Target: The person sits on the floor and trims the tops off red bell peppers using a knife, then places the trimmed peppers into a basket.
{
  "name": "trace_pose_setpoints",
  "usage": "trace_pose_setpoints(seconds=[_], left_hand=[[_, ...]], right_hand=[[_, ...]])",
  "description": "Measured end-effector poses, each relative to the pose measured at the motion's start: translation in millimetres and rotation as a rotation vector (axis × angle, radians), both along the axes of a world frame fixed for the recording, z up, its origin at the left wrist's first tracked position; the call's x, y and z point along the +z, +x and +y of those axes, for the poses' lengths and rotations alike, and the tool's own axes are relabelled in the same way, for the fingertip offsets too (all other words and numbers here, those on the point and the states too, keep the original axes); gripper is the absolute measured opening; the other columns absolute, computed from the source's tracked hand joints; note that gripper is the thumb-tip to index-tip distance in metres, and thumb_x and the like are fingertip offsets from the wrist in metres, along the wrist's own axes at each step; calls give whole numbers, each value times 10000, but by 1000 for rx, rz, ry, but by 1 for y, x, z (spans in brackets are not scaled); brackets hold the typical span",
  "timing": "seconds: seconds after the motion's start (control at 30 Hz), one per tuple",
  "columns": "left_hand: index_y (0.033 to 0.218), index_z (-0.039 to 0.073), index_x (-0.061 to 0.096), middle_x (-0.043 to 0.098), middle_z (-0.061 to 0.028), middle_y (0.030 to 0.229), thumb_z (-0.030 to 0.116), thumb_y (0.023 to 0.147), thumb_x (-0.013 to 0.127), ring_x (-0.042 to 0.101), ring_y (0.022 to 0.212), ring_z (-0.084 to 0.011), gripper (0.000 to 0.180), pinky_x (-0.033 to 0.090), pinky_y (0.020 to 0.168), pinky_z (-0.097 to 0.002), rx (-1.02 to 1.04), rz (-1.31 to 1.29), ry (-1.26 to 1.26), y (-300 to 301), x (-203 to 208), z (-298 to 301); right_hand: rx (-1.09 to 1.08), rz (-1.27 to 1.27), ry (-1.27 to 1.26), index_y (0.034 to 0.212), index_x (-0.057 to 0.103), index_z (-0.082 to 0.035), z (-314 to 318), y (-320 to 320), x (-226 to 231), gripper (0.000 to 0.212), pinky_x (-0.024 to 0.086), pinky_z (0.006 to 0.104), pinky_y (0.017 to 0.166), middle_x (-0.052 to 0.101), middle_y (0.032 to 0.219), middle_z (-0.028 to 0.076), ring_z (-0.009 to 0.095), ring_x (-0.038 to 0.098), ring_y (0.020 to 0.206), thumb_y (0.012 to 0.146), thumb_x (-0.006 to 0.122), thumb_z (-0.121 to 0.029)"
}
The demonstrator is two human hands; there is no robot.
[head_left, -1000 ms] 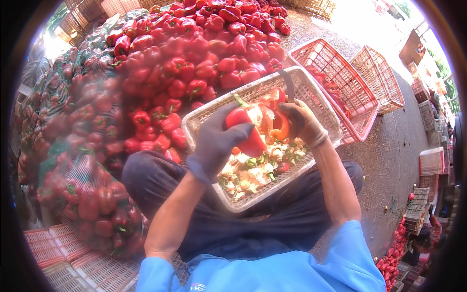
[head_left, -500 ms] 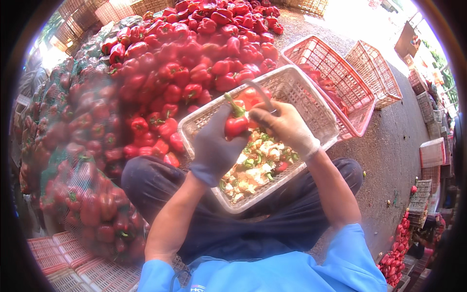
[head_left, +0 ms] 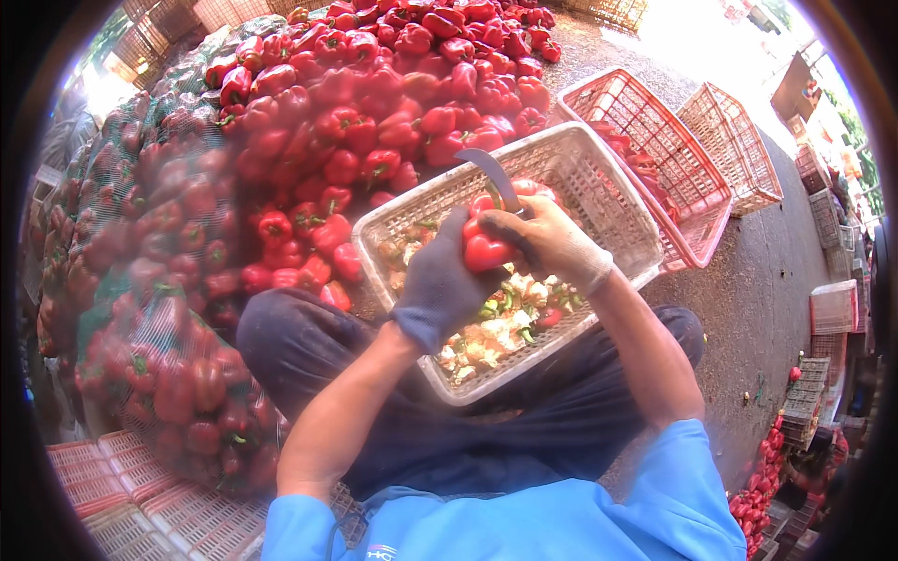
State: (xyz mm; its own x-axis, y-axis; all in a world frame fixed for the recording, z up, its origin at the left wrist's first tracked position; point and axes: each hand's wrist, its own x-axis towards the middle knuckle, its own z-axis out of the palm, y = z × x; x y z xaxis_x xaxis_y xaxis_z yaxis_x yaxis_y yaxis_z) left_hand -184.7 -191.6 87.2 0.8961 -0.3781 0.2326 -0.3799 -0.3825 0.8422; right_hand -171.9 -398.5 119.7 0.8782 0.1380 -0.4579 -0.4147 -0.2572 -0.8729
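My left hand, in a dark grey glove, is closed round a red bell pepper. My right hand, in a pale glove with dark fingertips, grips a curved knife whose blade points up and to the left. Its fingertips press against the pepper, and the knife's handle is hidden in the palm. Both hands are above a whitish plastic crate resting across my lap. Inside it lie pale cores and green stem scraps, with more red pepper pieces behind my hands.
A big heap of red bell peppers spreads ahead and left. Green mesh sacks of peppers stand at the left. Beyond my crate sit a red crate holding red peppers and a paler crate. Stacked crates line the right.
The pepper has turned in my left hand, and its green stem no longer shows on top. Both hands have shifted slightly right in the picture. More of the knife blade is visible above the right hand.
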Motion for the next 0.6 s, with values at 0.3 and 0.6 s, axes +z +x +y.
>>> trace_pose_setpoints(seconds=[0.3,0.6], left_hand=[[1448,25,630,794,-243,1111,204,947,889,807,1057,-401,592,626,847,-429,-101,-36,-204,5,-3,7],[1361,72,694,773,-239,965,132,919,859,778,910,-452,476,614,742,-492,153,-274,-40,8,-9,5]], right_hand=[[107,32,16,977,734,-72,-27,-1,4,302,389,236,493,590,731,-52,46,541,566,1078,752,-356],[-377,142,273,1091,726,-102,19,-19,16,348,337,202,423,609,694,-50,23,515,504,1004,858,-412]])
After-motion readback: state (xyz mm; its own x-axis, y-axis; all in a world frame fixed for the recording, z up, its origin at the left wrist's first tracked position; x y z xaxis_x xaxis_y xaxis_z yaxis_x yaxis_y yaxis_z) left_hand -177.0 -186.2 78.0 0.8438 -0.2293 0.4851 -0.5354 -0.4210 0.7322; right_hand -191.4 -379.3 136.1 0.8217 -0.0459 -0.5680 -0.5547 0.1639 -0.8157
